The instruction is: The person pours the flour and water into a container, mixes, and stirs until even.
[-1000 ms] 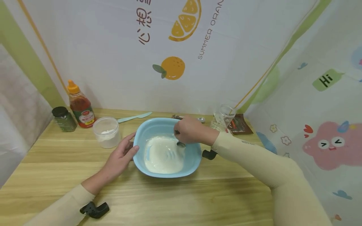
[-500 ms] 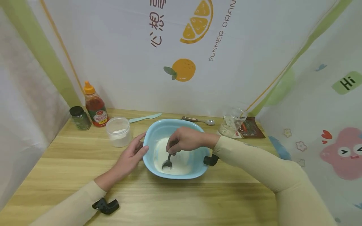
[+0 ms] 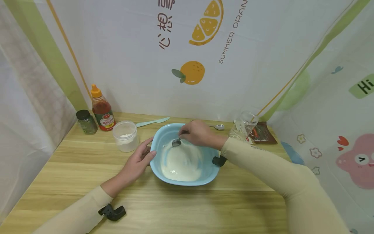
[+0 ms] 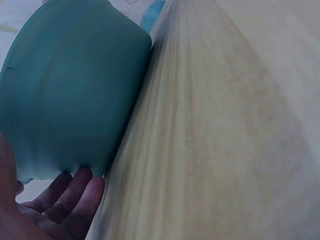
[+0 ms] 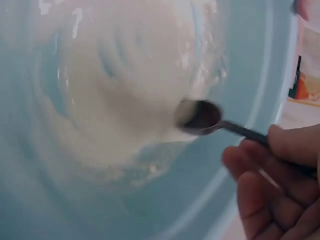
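Observation:
A light-blue basin [image 3: 215,174] stands on the wooden table, holding a creamy white liquid batter [image 3: 182,164]. At its left side my left hand [image 3: 137,164] holds the basin, thumb over the rim and fingertips against the outer wall, as the left wrist view shows. Over the basin's far part, my right hand [image 3: 198,132] pinches a small dark spoon [image 5: 200,117] by its handle. The spoon's bowl is at the batter's far left edge, with some white batter on it. In the right wrist view, streaks of bare blue show through the batter.
Left of the basin stand a clear tub of white powder [image 3: 125,138], a red sauce bottle [image 3: 103,112] and a dark-lidded jar [image 3: 87,123]. Behind lie a pale-blue plastic knife [image 3: 153,122] and another spoon [image 3: 219,127]. A clear cup [image 3: 248,122] and brown packet [image 3: 264,133] are at the right.
The spoon has swept through the batter from the basin's right side to its near left, then to its far left. My left hand keeps its hold. The head view has shifted left.

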`<state>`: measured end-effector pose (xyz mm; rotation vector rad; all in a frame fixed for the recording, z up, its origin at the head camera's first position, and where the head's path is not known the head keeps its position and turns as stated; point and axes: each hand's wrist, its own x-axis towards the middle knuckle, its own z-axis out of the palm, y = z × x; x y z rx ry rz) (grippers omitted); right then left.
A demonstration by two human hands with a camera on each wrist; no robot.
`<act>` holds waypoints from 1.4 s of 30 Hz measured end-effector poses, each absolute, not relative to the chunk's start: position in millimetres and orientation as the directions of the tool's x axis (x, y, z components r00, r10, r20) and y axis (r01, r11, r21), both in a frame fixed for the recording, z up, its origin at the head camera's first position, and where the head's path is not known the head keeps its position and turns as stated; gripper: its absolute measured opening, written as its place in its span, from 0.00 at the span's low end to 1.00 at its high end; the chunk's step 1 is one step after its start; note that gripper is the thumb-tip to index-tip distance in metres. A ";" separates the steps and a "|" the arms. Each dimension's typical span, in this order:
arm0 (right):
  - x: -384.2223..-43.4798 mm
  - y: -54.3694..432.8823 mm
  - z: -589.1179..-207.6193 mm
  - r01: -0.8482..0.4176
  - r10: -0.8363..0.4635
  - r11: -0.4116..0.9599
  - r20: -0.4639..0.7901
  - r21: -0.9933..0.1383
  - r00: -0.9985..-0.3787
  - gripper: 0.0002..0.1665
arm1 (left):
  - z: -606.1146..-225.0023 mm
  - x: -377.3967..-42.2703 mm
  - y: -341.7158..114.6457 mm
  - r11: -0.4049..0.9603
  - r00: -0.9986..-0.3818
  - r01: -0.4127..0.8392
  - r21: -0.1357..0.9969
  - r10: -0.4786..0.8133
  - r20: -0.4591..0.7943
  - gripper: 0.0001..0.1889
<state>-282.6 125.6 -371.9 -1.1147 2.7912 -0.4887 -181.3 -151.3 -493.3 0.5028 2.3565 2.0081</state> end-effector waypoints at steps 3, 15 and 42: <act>-282.8 135.4 -367.6 -0.664 -0.680 0.705 0.025 -0.251 -0.732 0.09 | -492.7 -181.9 -150.8 0.135 -0.950 0.234 0.963 0.241 0.197 0.32; -263.3 149.2 -346.5 -0.663 -0.753 0.657 -0.328 -0.357 -0.570 0.10 | -490.0 -182.6 -152.4 0.148 -0.955 0.215 0.965 0.237 0.176 0.32; -266.0 150.3 -353.6 -0.624 -0.721 0.678 -0.186 -0.390 -0.667 0.06 | -492.6 -181.5 -151.2 0.126 -0.952 0.214 0.969 0.249 0.178 0.32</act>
